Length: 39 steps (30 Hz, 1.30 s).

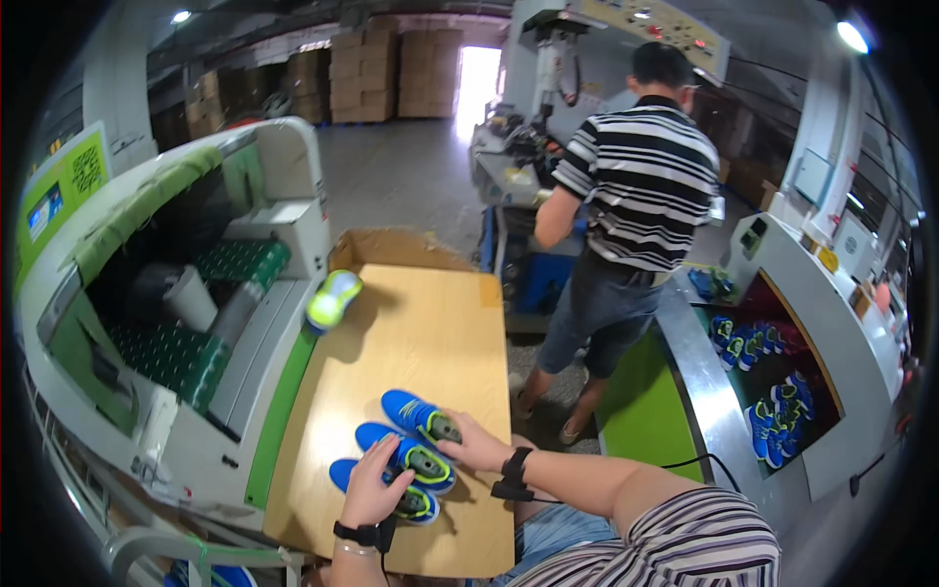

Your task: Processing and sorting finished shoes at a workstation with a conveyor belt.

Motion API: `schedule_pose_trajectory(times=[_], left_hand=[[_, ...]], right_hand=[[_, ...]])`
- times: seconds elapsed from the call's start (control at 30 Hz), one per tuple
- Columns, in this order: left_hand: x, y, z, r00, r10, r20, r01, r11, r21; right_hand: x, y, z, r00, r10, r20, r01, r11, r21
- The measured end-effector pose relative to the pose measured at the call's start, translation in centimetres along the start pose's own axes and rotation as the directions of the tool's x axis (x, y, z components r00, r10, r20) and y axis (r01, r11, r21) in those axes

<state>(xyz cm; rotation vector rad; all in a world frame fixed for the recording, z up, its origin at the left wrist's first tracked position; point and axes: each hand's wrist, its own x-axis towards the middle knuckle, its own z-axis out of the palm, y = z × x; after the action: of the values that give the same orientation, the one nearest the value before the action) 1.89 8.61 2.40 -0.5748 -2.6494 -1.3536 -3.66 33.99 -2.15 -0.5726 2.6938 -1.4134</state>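
At nine o'clock a white conveyor machine with green dotted belts borders the light wooden tabletop, whose middle lies bare apart from a lime-soled shoe tipped on its side at the left edge. Near the table's six-o'clock edge, three blue mesh sneakers with lime trim lie side by side, long axes running from ten to four o'clock, toes towards ten. The left hand rests fingers spread on the nearest sneaker while the right hand cups the heels, fingers loosely curled; a person in a striped shirt stands at one o'clock.
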Motion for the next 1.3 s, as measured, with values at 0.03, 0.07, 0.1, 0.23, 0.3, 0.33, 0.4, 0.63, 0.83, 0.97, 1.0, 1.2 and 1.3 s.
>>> schedule_pose_trajectory(times=[0.03, 0.07, 0.1, 0.23, 0.3, 0.33, 0.4, 0.63, 0.83, 0.97, 1.0, 1.2, 1.3], left_hand=[[0.1, 0.0, -0.2, 1.0, 0.016, -0.003, -0.016, 1.0, -0.018], [0.0, 0.0, -0.2, 1.0, 0.011, -0.001, -0.011, 1.0, -0.01], [0.0, 0.0, -0.3, 1.0, 0.009, -0.001, -0.009, 1.0, -0.003], [-0.2, 0.3, -0.8, 1.0, 0.007, 0.001, -0.007, 1.0, 0.006], [-0.1, 0.6, -0.8, 1.0, -0.007, 0.003, 0.007, 1.0, 0.008], [0.0, 0.6, -0.9, 1.0, -0.009, 0.004, 0.009, 1.0, 0.011], [0.0, 0.4, -1.0, 1.0, -0.02, 0.023, 0.02, 1.0, 0.007], [0.3, -0.6, -1.5, 0.993, -0.077, 0.094, 0.093, 0.981, -0.171], [0.8, -1.1, -2.5, 0.968, -0.196, 0.154, 0.242, 0.889, -0.389], [0.4, -2.2, -2.2, 0.985, -0.129, 0.117, 0.162, 0.923, -0.349], [0.3, -2.0, -2.4, 0.984, -0.128, 0.122, 0.163, 0.923, -0.35], [0.0, -2.9, -1.8, 0.99, -0.055, 0.128, 0.084, 0.967, -0.239], [-0.2, -2.7, -2.0, 0.989, -0.063, 0.137, 0.092, 0.973, -0.213]], right_hand=[[0.1, 0.0, 0.0, 1.0, -0.012, 0.002, 0.012, 1.0, -0.001], [0.0, 0.1, 0.2, 1.0, 0.013, 0.007, -0.013, 1.0, 0.009], [0.0, 0.1, 0.4, 0.999, 0.036, 0.011, -0.036, 0.999, 0.016], [-0.2, -0.6, 0.6, 1.0, 0.024, -0.014, -0.023, 1.0, 0.016], [0.1, -1.0, 0.1, 1.0, -0.011, -0.02, 0.011, 1.0, 0.007], [0.0, -1.0, 0.2, 1.0, 0.01, -0.014, -0.01, 1.0, 0.009], [-0.1, -1.1, 0.2, 0.999, 0.032, -0.002, -0.032, 0.999, 0.007], [6.4, -1.1, -5.5, 0.823, 0.26, 0.505, -0.262, 0.963, -0.069], [17.2, -6.6, -5.5, 0.866, 0.002, 0.501, 0.251, 0.863, -0.438], [23.8, -4.4, -0.8, 0.779, -0.243, 0.579, 0.558, 0.691, -0.46], [24.3, -3.9, -0.2, 0.763, -0.224, 0.606, 0.581, 0.648, -0.493], [21.5, -1.1, -2.0, 0.815, -0.239, 0.528, 0.515, 0.716, -0.471], [19.6, -1.9, -2.9, 0.913, -0.129, 0.387, 0.339, 0.768, -0.544]])
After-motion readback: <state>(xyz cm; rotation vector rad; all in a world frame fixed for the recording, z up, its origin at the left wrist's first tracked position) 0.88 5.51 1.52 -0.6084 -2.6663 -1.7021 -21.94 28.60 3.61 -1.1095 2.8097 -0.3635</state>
